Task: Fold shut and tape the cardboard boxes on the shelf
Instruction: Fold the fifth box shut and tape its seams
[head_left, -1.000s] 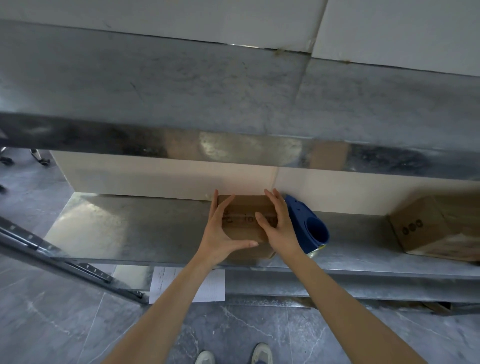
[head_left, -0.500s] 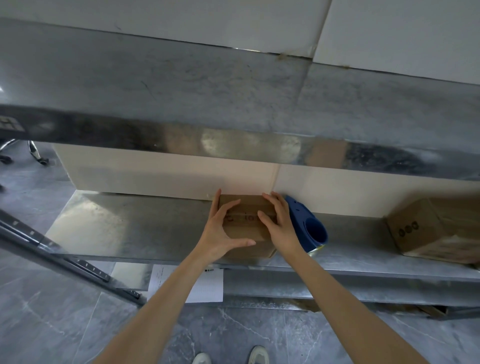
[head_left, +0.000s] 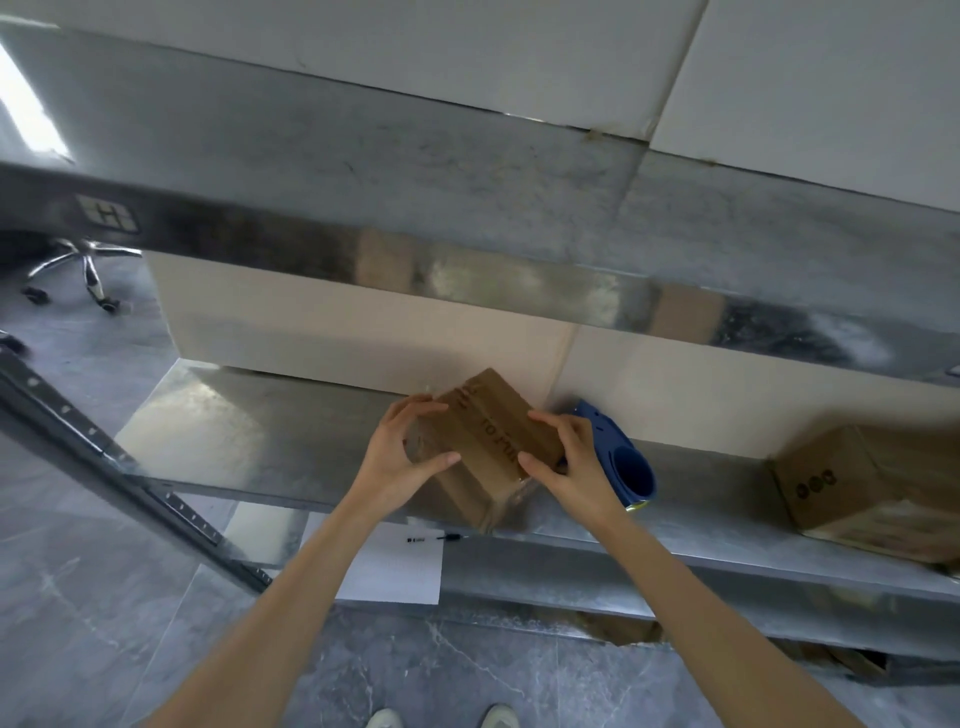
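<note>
A sheet of paper (head_left: 395, 566) lies on the floor below the box. Above it my left hand (head_left: 400, 457) and right hand (head_left: 566, 467) are apart, yet both are clamped on the box (head_left: 488, 441) — left fingers curled round its left side, right fingers round its right side. The box is tilted at the front edge of the shelf (head_left: 260, 431), one corner towards me. Its long axis slants from near-right to far-left, between the hands, and neither hand is nearer. The flaps are down, so any contents are hidden, and I judge the gloss along the seam to be tape. Just right of the box, behind my right hand, lies the blue dispenser (head_left: 618, 457) — an easy reach for the right hand. Well right of the box sits a second box (head_left: 872, 488), which looks closed, its contents unseen.
</note>
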